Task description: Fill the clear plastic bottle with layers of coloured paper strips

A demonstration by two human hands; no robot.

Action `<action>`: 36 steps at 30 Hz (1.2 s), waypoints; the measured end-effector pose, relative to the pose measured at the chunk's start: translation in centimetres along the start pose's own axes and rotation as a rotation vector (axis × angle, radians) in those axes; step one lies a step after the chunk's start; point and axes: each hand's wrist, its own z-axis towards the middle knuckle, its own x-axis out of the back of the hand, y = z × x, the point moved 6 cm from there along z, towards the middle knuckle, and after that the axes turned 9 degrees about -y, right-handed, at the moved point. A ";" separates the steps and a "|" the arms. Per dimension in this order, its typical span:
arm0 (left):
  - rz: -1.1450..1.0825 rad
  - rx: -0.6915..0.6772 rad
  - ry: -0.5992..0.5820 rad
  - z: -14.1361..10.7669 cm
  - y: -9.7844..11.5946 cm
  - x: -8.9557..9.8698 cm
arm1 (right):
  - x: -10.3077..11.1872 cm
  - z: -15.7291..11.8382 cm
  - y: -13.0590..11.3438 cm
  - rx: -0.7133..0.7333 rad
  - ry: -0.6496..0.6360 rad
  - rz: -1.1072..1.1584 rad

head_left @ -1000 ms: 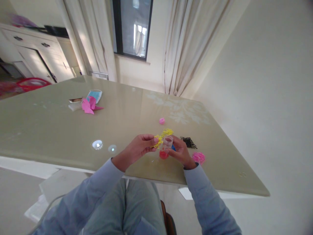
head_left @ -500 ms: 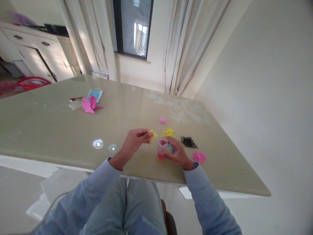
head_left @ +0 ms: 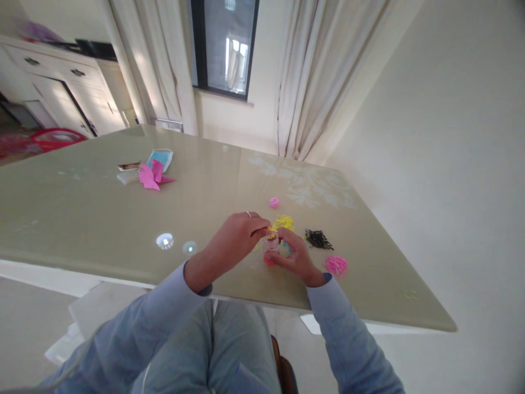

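Note:
My right hand (head_left: 298,257) is wrapped round a small clear jar (head_left: 271,242) with red contents at its bottom. The jar stands on the table with its mouth uncovered. My left hand (head_left: 234,236) pinches a few yellow rubber bands (head_left: 270,232) at the jar's mouth. Just behind the jar lies a heap of yellow rubber bands (head_left: 284,221). Some blue bands (head_left: 286,248) show partly behind my right hand. To its right are a black heap of bands (head_left: 319,239) and a pink heap of bands (head_left: 336,265).
A small round pink cap (head_left: 274,202) lies beyond the yellow heap on the glossy table (head_left: 213,180). Farther left are a pink folded paper (head_left: 152,176), a blue face mask (head_left: 161,158) and a clear packet (head_left: 128,177). The table's front edge runs close to my lap.
My left hand has moved right with the yellow rubber bands, from beside the jar to its mouth. My right hand still holds the jar in nearly the same place.

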 end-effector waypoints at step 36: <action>0.140 -0.147 -0.303 4.0 1.9 0.1 | -0.1 -0.4 1.6 -0.173 -0.017 0.153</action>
